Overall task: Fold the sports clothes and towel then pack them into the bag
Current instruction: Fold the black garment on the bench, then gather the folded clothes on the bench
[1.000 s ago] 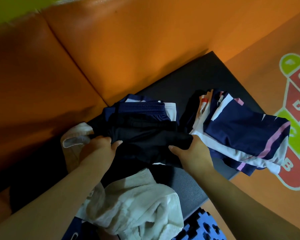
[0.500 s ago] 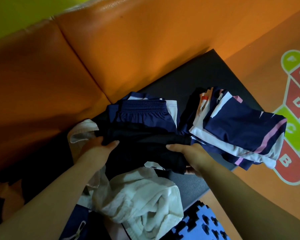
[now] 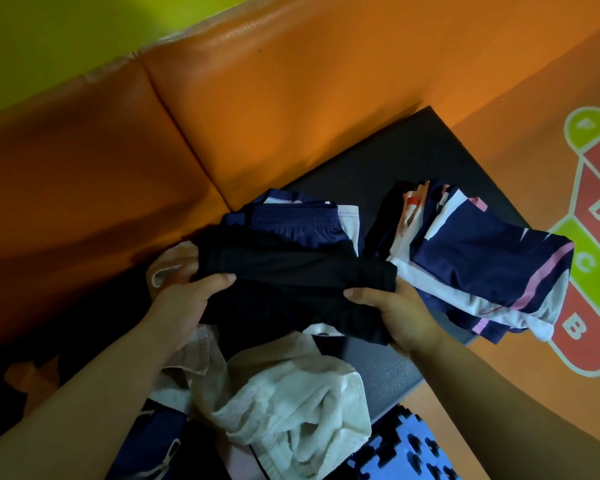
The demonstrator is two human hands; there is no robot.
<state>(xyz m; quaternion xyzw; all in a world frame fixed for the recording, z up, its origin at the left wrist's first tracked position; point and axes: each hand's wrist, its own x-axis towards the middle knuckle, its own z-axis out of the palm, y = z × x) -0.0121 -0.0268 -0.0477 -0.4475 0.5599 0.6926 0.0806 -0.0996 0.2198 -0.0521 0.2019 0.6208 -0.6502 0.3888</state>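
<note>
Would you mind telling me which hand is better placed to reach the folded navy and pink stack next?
Probably the right hand: it grips the black garment right beside the folded stack, while the left hand sits across the garment, by the towel.

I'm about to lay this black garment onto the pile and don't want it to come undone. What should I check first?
1. Left hand grips the black garment at its left edge: ok.
2. Right hand grips its right edge: ok.
3. Black garment folded evenly: cannot tell, its underside is hidden.
4. Navy shorts lie folded beneath as a base: ok.
5. Folded jersey stack rests to the right on the black mat: ok.
6. White towel folded: not ok, it lies rumpled.
</note>
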